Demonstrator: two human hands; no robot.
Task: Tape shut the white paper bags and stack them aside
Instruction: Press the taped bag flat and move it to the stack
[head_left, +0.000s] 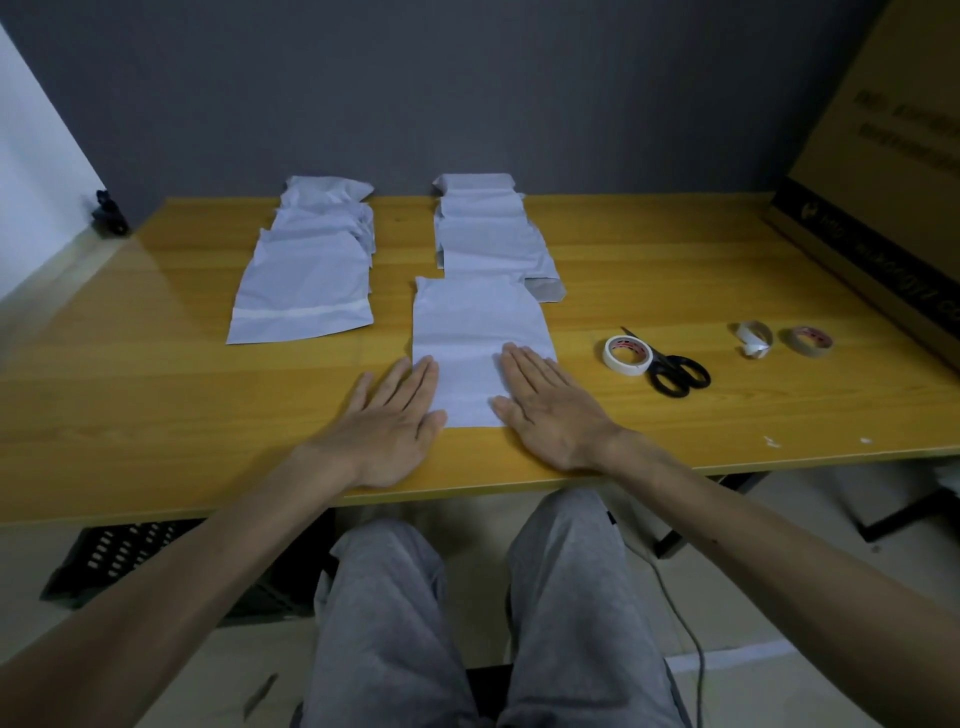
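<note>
On bag (478, 322) edges, left hand (395, 415), right hand (545, 410)

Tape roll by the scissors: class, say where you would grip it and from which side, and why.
The tape roll lies flat, hole up, so probably pinch its near-left wall from above, one finger inside the hole. The scissors crowd its right side, and the right hand lies nearest, to its left.

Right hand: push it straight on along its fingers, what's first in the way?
Right hand lies flat on the front bag, fingers pointing away and slightly left. Going on, it only slides up that bag; past its far edge it likely meets the near-left corner of the bag row behind.
</note>
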